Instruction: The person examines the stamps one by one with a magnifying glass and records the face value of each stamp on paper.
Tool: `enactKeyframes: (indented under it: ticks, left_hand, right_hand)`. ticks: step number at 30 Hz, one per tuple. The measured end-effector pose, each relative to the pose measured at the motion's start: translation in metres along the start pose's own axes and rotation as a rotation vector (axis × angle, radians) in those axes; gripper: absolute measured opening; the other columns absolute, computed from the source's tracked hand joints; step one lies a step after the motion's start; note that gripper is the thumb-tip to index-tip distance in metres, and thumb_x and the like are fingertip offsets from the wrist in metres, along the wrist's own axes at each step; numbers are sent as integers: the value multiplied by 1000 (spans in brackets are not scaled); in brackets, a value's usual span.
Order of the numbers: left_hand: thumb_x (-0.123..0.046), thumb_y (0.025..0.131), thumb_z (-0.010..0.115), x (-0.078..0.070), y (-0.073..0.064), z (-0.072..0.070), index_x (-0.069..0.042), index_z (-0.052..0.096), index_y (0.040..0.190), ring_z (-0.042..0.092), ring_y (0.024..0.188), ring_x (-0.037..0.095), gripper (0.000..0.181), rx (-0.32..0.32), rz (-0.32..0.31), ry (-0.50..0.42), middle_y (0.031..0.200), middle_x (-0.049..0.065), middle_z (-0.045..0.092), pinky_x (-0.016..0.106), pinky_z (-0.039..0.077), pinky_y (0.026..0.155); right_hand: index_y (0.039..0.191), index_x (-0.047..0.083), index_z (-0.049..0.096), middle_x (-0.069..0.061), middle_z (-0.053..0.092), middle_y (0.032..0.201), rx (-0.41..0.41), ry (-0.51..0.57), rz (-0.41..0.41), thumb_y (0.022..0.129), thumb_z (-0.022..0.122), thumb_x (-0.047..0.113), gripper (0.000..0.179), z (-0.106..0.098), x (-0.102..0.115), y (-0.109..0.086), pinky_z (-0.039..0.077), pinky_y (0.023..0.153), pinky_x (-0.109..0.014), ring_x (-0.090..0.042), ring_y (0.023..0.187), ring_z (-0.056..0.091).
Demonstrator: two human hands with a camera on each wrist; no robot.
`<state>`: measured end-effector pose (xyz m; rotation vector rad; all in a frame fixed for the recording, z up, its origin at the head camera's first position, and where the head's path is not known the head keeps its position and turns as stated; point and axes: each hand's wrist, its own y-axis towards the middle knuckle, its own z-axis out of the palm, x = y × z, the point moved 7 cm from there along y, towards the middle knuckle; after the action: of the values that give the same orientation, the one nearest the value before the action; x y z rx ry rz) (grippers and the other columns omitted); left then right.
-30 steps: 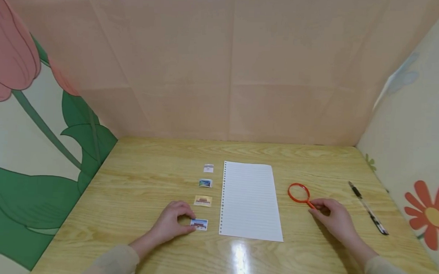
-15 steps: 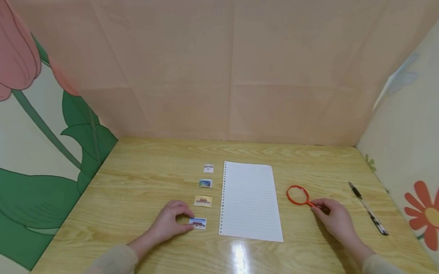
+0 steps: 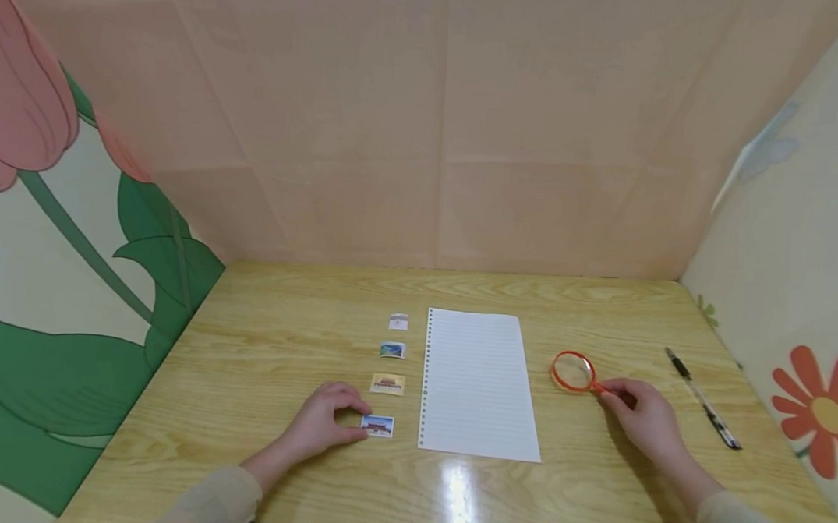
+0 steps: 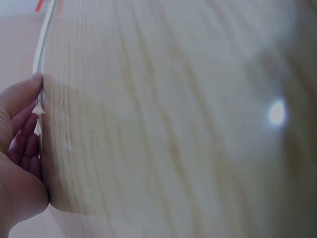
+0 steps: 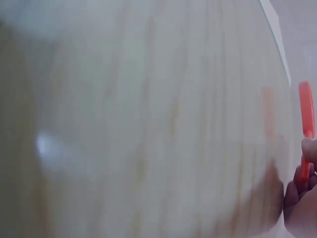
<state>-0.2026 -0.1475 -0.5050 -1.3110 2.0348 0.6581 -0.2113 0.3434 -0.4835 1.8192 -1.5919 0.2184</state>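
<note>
A postage stamp (image 3: pixel 378 426) with a red building under a blue sky lies nearest the front of a column of stamps. My left hand (image 3: pixel 324 420) holds it at its left end, thumb on the lower edge and a finger on the upper. In the left wrist view that left hand (image 4: pixel 20 144) rests low at the table, the stamp not clearly visible. My right hand (image 3: pixel 642 415) pinches the handle of a red magnifying glass (image 3: pixel 598 387). In the right wrist view the red magnifying glass (image 5: pixel 306 109) is edge-on, raised off the table.
Above the held stamp lie a yellow stamp (image 3: pixel 388 384), a blue-green stamp (image 3: pixel 392 350) and a pale stamp (image 3: pixel 398 321). A lined sheet of paper (image 3: pixel 480 385) lies between the hands. A black pen (image 3: pixel 702 399) lies at the right, near the patterned side wall.
The front stamp has shifted slightly left with my left hand, then stayed put. The magnifying glass has dipped slightly left, then moved back right and tilted, its lens now catching light.
</note>
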Motion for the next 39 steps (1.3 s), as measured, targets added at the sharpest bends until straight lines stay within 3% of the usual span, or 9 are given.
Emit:
enactKeyframes:
  ticks: [6,18,26,39]
  left_hand:
    - [-27,73,89,0,0,-1,-25,76,97,55,107,19,27,-3,-7,-1,106,-12,63,49,45,100]
    - [-28,74,88,-1,1,-1,-24,76,98,55,109,20,27,11,-13,-17,106,-13,62,50,44,100]
    - [-26,72,88,-1,0,-1,-24,76,98,55,109,22,29,16,-12,-16,107,-10,62,52,43,101]
    - [-23,71,89,-2,-1,-2,-24,76,98,55,108,20,30,-4,-9,-8,107,-11,63,51,44,100]
  right_hand:
    - [88,5,73,-4,66,83,-13,37,-96,77,79,-6,17,5,24,0,40,65,-11,-5,76,53]
    - [83,8,72,2,65,80,-14,149,-253,70,82,-10,24,34,83,1,42,66,-12,-9,74,54]
    - [86,14,73,7,65,84,93,238,-314,72,82,-7,26,66,120,2,46,68,-17,-9,78,56]
    - [82,13,72,8,61,77,154,323,-450,71,83,-6,25,101,177,-4,42,64,-21,-7,72,51]
